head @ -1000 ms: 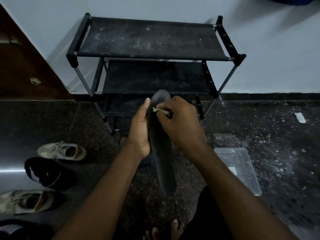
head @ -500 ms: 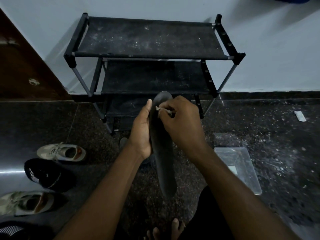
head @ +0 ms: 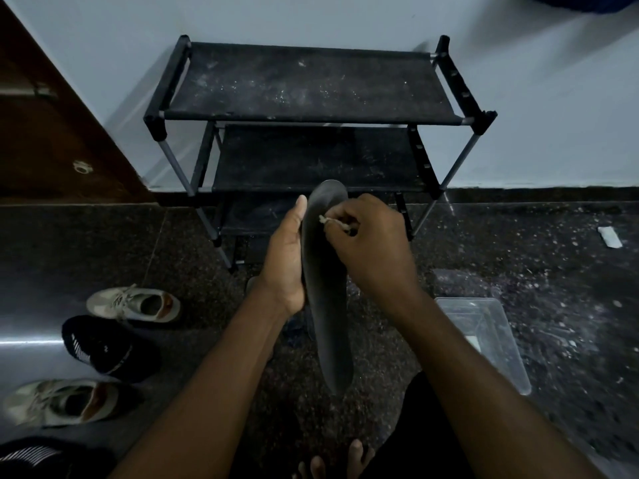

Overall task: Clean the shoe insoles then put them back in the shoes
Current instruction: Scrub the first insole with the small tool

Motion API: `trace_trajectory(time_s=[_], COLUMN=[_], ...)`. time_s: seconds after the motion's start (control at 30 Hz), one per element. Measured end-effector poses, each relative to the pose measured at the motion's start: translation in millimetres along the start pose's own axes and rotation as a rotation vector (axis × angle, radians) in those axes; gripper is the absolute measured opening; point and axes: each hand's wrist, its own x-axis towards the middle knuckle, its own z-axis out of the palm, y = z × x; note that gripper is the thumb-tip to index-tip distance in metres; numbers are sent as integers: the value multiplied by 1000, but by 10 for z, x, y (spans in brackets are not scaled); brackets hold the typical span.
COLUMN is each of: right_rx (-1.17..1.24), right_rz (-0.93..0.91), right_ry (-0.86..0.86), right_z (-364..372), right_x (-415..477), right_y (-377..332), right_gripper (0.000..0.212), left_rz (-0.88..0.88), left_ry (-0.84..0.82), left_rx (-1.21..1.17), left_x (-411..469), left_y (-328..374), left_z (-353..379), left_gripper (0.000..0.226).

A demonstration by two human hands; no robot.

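A black three-tier shoe rack (head: 311, 88) stands against a pale wall (head: 553, 98), its fabric shelves dusted with pale specks. A brown wooden door (head: 45, 140) with a small round metal fitting (head: 82, 166) fills the left corner. On the dark speckled floor (head: 553, 271), a clear plastic container (head: 460, 312) sits right of the rack, well apart from a white scrap (head: 609, 237) nearer the wall

Left hand (head: 285, 257), right hand (head: 373, 247) and both forearms (head: 207, 392) bare. Black garment (head: 415, 430) lower centre-right. Bare toes (head: 356, 456), bottom edge.
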Motion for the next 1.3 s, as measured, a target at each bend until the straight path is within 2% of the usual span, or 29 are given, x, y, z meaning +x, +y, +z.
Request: trace_trajectory(time_s=[0.1, 0.27, 0.5, 0.67, 0.97, 1.17, 1.23, 1.3], right_rx=[41, 64, 49, 100, -11, -65, -62, -59], right_rz=[-22, -131, -41, -125, 19, 25, -11, -77], right_ry=[54, -63, 34, -61, 40, 87, 66, -30], right_z=[13, -5, -29, -23, -93, -128, -118, -103], right_x=[1, -22, 42, 5, 109, 114, 107, 93], right_y=[-32, -86, -24, -90, 127, 122, 102, 79], right_gripper=[7, 7, 8, 6, 9, 10, 10, 12], left_rz=[-18, -15, -25, -3, 9, 14, 20, 24], left_ry=[-9, 16, 6, 42, 2, -27, -33, -37], left_rx=[40, 4, 28, 35, 97, 142, 129, 105], left_x=[-9, -16, -4, -25, -2, 16, 38, 47], left_y=[-11, 21, -32, -5, -19, -16, -21, -16], left_z=[20, -2, 78, 34, 65, 66, 32, 8], left_gripper=[58, 58, 58, 61, 66, 74, 79, 82])
